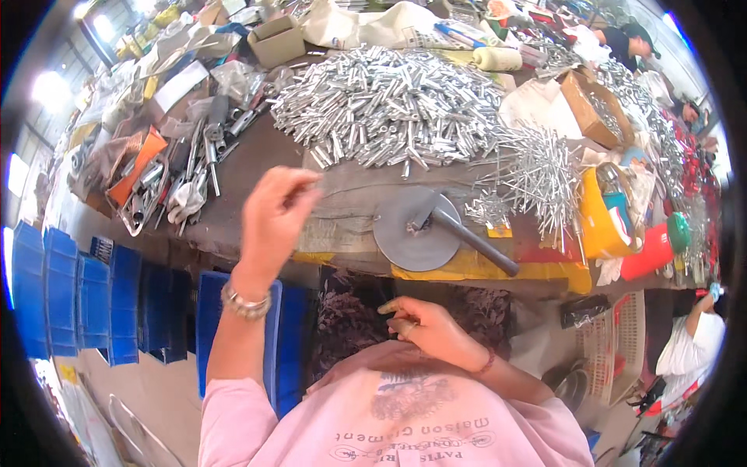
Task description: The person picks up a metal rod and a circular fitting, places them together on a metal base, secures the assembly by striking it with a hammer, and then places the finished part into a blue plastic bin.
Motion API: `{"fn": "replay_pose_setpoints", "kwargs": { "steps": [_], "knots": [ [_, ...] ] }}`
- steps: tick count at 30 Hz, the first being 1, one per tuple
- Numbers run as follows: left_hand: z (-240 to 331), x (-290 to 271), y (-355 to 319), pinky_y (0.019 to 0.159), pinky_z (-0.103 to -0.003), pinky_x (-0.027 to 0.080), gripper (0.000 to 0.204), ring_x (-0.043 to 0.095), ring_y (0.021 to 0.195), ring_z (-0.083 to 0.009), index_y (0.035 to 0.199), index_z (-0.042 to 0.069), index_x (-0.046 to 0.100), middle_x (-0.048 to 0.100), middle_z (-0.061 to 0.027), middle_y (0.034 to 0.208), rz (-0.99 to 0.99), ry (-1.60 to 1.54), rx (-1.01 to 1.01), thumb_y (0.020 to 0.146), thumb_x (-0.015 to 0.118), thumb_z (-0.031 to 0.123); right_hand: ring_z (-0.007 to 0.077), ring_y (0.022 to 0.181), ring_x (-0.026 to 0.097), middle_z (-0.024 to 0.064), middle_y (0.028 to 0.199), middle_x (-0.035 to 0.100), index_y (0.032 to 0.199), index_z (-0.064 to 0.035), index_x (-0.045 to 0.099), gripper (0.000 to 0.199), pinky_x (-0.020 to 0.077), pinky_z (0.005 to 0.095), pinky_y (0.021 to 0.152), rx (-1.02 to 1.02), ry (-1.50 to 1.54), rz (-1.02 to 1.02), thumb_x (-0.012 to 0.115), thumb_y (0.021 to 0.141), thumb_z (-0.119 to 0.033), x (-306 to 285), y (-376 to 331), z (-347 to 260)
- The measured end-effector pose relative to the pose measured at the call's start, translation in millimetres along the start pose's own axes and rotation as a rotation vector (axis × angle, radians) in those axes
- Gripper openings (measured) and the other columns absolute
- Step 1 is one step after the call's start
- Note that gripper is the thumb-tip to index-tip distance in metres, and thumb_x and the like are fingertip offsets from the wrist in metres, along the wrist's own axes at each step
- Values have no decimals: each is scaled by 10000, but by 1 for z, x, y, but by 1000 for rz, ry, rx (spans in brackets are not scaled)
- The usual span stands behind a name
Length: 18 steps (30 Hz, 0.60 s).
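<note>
Pink shirt (389,412) fronts the head view. Below the grey disc (393,241), the right hand (428,331) curls loosely; left of it, the left hand (276,214) has bent fingers, both grips unclear. A hammer (478,244) rests on the disc, probably head-heavy, best held by its stiff handle overhanging toward the table edge (552,277); leftward, brown cloth (350,187) offers room.

A workshop or small factory floor for metal parts: a big heap of short metal tubes (389,105) and a pile of thin metal rods (541,183) cover much of the surface (346,187), with a hammer (482,247) resting on a round plate (393,249). Blue plastic crates (93,300), bright overhead lights (51,92) and other people (691,350) fit this.
</note>
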<state>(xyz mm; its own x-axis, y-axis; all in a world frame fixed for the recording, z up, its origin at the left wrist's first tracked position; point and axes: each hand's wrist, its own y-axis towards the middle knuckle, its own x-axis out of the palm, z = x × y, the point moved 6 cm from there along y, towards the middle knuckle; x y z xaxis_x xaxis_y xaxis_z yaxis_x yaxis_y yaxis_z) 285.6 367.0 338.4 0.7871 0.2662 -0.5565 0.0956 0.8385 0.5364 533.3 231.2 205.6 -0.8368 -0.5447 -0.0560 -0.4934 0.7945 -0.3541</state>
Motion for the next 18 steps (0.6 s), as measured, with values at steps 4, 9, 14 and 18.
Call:
{"fn": "replay_pose_setpoints", "kwargs": {
  "steps": [4,9,14,18],
  "knots": [
    [32,80,47,841,-382,578,232,719,950,-277,1144,67,748,699,-110,1036,-221,139,143,919,765,15,88,928,671,62,1014,754,1359,-18,699,299,574,287,829,-48,-64,99,680,1062,-37,-21,-18,-19],
    [25,126,60,931,-482,569,305,690,1135,-366,1196,87,722,689,-128,1132,-286,317,297,904,706,2,202,902,749,142,999,778,1336,-54,722,315,590,349,842,-93,-82,178,715,1022,-82,-40,-44,-37],
    [18,122,62,925,-462,579,275,708,1107,-376,1185,74,732,730,-126,1162,-281,305,319,915,717,27,300,921,779,160,1030,781,1248,-59,761,267,615,386,839,-304,-333,286,749,981,-68,-68,-73,-87],
    [26,85,55,823,-394,576,202,726,940,-296,1107,54,748,739,-110,1066,-219,196,211,913,730,2,336,926,771,143,1025,772,1103,-52,782,184,623,405,805,-470,-653,684,763,922,-22,-129,-79,-120]
  ]
}}
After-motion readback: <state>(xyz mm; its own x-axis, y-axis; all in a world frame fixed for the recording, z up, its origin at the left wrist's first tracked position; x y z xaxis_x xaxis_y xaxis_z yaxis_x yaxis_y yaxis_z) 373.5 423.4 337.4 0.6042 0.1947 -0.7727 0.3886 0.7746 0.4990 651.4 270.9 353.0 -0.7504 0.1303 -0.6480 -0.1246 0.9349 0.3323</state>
